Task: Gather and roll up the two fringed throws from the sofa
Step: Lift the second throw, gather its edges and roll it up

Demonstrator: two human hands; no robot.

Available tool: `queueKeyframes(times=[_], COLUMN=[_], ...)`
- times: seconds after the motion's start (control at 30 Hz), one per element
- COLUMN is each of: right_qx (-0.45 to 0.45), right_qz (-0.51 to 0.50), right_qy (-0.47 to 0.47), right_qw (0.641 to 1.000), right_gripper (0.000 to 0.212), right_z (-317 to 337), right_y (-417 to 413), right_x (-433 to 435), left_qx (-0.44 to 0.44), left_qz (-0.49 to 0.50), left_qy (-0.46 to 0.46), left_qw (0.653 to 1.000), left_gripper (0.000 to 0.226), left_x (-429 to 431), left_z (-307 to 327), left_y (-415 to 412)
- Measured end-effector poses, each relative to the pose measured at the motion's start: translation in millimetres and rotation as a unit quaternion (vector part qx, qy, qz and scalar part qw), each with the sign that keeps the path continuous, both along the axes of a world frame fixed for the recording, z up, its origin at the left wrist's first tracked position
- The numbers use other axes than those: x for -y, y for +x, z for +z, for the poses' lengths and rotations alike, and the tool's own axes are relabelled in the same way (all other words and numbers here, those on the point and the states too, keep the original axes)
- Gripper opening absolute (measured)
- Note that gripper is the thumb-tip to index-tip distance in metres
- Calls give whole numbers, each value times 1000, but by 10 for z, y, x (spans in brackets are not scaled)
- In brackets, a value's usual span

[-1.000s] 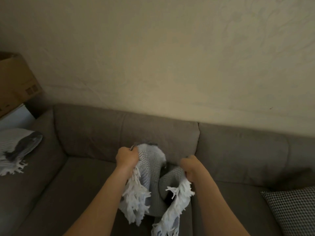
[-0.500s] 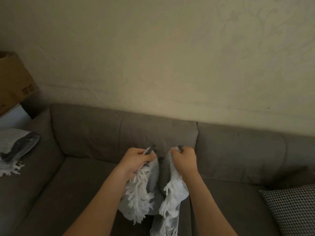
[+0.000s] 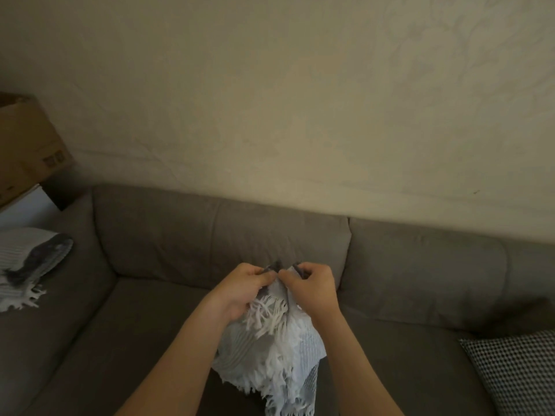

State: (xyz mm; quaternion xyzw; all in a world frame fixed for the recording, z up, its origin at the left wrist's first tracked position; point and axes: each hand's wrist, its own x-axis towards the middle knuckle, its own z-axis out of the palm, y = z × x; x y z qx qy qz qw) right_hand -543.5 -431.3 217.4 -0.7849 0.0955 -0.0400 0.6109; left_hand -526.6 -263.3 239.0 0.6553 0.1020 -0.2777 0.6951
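Corners of the throw [image 3: 270,349], apart a second ago, are now brought together mid-frame, pinched in the fingers of left hand [image 3: 243,291] and right hand [image 3: 312,288]; looks folded, ready for rolling.

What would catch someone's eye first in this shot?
The left hand and right hand meet at centre, gripping a pale fringed throw above the grey sofa. A second fringed throw lies at the sofa's left end; a checked cushion sits at the right.
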Motion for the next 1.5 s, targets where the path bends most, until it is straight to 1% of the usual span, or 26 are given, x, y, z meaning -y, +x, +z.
queueKeyframes(times=[0.07,0.13,0.17,0.23,0.3,0.33,0.4,0.5,0.57,0.67,0.73,0.8,0.93,1.0,1.13,1.23,1.3,1.37,1.43,1.5], right_qx=[25,40,42,36,41,53,83,155,190,195,192,184,181,179,183,183,174,174,176,176], right_qz=[13,31,39,57,81,87,98,142,173,211,219,212,187,167,139,149,150,148,146,136], right_qy=[-64,-107,-112,-87,-70,-77,-112,-204,-245,-272,-286,-291,-279,-271,-263,-266,-272,-270,-266,-263], right_qw=[998,993,992,994,993,992,985,956,935,918,913,914,924,931,937,935,935,935,936,939], right_gripper=[47,40,37,29,12,7,3,11,9,16,22,23,16,19,28,32,34,28,18,16], right_z=[5,17,20,46,67,74,93,78,59,50,51,39,12,7,24,57,49,24,8,-4], right_y=[-10,-18,-27,-58,-95,-114,-134,-119,-120,-110,-106,-98,-138,-150,-180,-222,-227,-213,-207,-206], right_x=[-22,-41,-40,-44,-63,-81,-111,-117,-96,-40,-28,-21,-18,-28,-46,-40,-39,-41,-45,-52], left_qx=[-8,-16,-17,-19,-16,-16,-19,-32,-45,-65,-85,-103,-108,-108,-102,-95,-80,-67,-67,-74], left_qz=[14,18,17,21,29,33,47,67,78,91,97,87,73,72,59,35,21,10,6,5], left_qy=[3,7,9,6,15,24,42,40,20,3,0,10,30,16,-4,-10,11,12,1,-5], left_qw=[1000,1000,1000,1000,999,999,998,996,996,994,992,991,991,991,993,995,996,998,998,997], left_gripper=[26,28,28,27,24,23,23,21,22,23,28,30,26,18,11,8,13,13,22,22], left_x=[7,3,14,22,33,31,18,-20,-42,-33,-20,-15,-74,-96,-115,-108,-113,-119,-133,-118], left_z=[21,45,60,83,94,91,71,89,119,152,147,151,110,84,77,110,102,76,57,43], left_y=[15,26,22,17,15,20,41,63,68,64,46,14,37,63,57,15,1,4,6,-5])
